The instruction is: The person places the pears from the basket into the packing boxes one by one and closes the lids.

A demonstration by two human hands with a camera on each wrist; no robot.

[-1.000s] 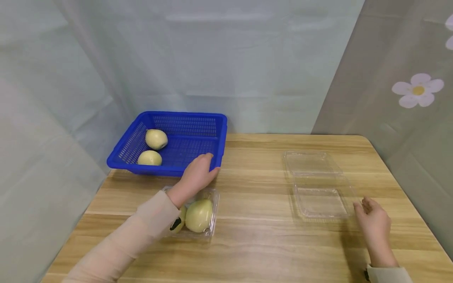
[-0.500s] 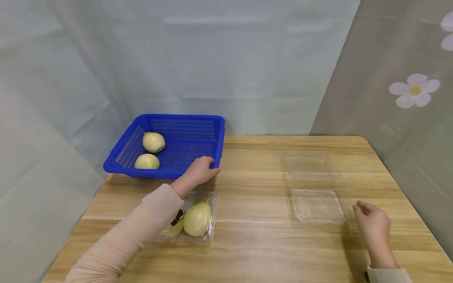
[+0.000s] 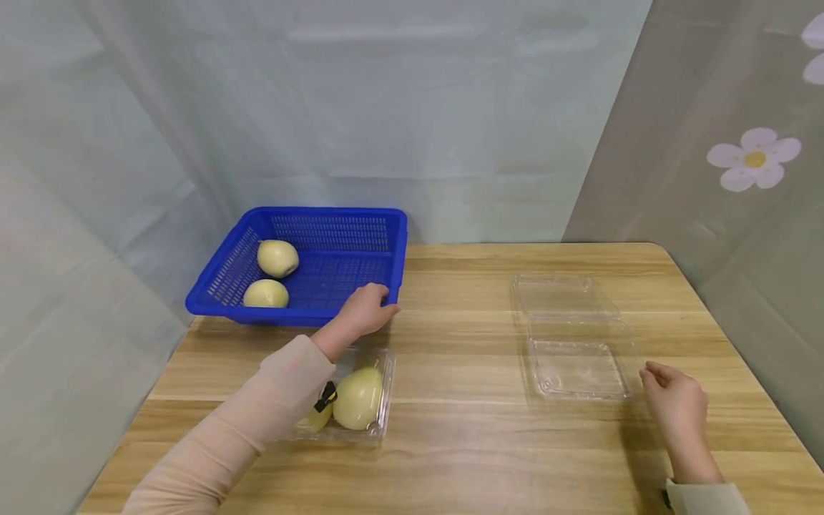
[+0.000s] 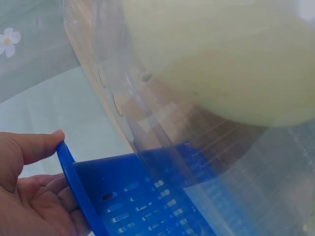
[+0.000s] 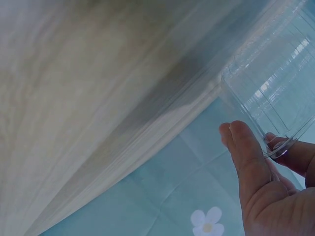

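Note:
My left hand [image 3: 363,311] grips the front right rim of a blue plastic basket [image 3: 322,315], its thumb on the rim in the left wrist view. Two pale yellow pears, one behind [image 3: 277,258] and one in front [image 3: 265,294], lie at the basket's left side. Below my left wrist is a clear clamshell box [image 3: 386,397] with pears inside; one pear [image 3: 357,398] shows plainly, another is partly covered by the sleeve. At the right, my right hand [image 3: 679,408] pinches a corner of an open, empty clear clamshell box [image 5: 275,88].
Everything stands on a wood-grain table [image 3: 463,429]. Pale curtains [image 3: 444,121] hang behind it and along both sides, with white flowers on the right one. Bare tabletop lies between the two clear boxes.
My right fingertips have drawn closer together at the box's corner. The left forearm has shifted slightly while the hand stays on the basket rim. The whole view has shifted a little.

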